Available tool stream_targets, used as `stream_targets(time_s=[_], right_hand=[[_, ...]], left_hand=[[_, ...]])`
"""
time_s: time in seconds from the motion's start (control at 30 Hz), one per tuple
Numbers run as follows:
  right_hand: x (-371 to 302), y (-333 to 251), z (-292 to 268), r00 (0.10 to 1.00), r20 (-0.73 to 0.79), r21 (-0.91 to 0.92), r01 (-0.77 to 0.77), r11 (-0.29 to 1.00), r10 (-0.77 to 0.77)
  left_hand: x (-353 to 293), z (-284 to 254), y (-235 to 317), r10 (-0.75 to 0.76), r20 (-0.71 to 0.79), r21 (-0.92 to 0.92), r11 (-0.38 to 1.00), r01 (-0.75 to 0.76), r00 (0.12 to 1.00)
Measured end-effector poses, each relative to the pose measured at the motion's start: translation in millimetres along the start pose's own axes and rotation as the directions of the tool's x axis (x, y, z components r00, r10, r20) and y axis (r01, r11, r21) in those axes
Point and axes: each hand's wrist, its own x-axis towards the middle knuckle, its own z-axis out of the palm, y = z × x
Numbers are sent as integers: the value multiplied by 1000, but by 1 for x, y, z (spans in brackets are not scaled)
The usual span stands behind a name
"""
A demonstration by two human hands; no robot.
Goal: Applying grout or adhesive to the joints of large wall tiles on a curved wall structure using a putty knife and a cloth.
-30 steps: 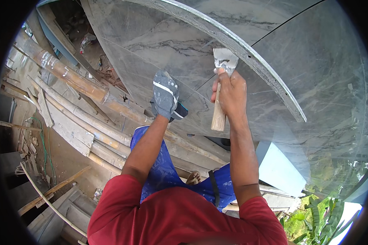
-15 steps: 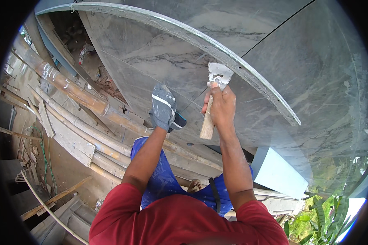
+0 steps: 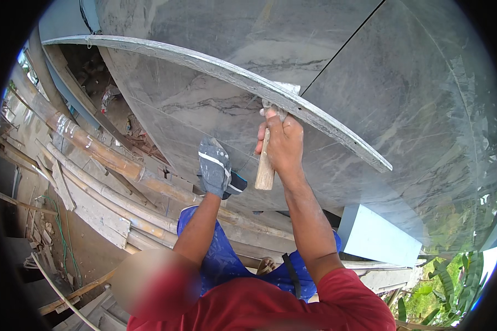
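My right hand [image 3: 284, 140] grips a scraper [image 3: 264, 168] with a pale wooden handle and a whitish, smeared metal blade. The blade is at a long grey strip [image 3: 221, 67] with a rough whitish edge, which bows across the view. A white patch, perhaps the blade's end, shows past the strip's far side; how they overlap is unclear. My left hand [image 3: 214, 167], in a grey glove with a white band, is near the near edge of a grey veined slab surface [image 3: 171, 121]. Its separate fingers cannot be made out. A dark piece with a blue edge [image 3: 236, 185] shows beside the glove.
Bamboo poles [image 3: 113, 146] run along the left, above ground strewn with debris. A pale blue box-like block [image 3: 378, 236] stands at the right near my thigh. A dark joint line [image 3: 342, 47] crosses the slabs. Green plants [image 3: 444, 284] grow at lower right.
My right hand and the scraper have moved slightly left in view, and the blade now meets the strip. The whole view has shifted a little; my left hand stays near the slab edge.
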Motion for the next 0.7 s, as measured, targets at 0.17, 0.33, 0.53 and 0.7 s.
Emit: stream_targets(time_s=[0.17,0.33,0.53,0.7], right_hand=[[4,1,1,991,-29,-17,-127,992,127],[6,21,3,993,36,-21,117,993,-117],[-5,45,18,975,-27,-180,-223,958,222],[6,45,30,1000,12,-67,-3,998,4]], left_hand=[[3,-6,4,195,-364,-11,977,-214,911],[3,-13,6,32,31,-32,999,-31,999],[2,-13,4,16,-74,1,1000,-16,997],[2,-9,4,13,-199,-122,992,-38,980]])
